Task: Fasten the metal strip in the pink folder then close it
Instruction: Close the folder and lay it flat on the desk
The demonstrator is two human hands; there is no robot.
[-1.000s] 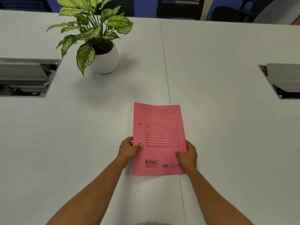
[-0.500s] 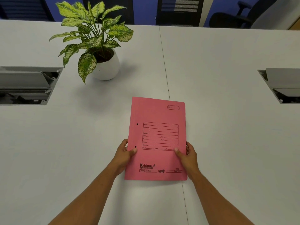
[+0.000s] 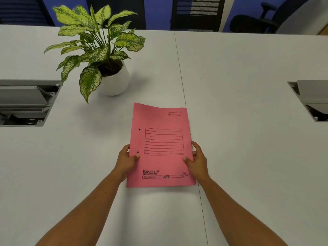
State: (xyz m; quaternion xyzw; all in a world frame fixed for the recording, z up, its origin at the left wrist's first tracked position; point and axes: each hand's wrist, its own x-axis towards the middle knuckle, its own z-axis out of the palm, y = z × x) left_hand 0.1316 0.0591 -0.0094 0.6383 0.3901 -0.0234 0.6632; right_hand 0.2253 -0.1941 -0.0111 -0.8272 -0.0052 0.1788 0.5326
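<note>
The pink folder [image 3: 160,121] is closed, its printed cover facing me, held tilted above the white table [image 3: 248,139]. Two punched holes show near its left edge. My left hand [image 3: 126,161] grips the left edge with the thumb on the cover. My right hand [image 3: 197,160] grips the right edge, thumb on the cover, fingers behind. The metal strip is hidden inside the folder.
A potted plant in a white pot [image 3: 115,82] stands at the back left of the folder. Open cable boxes sit in the table at the left [image 3: 26,103] and right [image 3: 312,102]. A seam [image 3: 179,68] runs down the table. Office chairs stand beyond the far edge.
Both hands have lifted the closed folder off the table and raised it toward me. It now looks larger and its top edge bends slightly.
</note>
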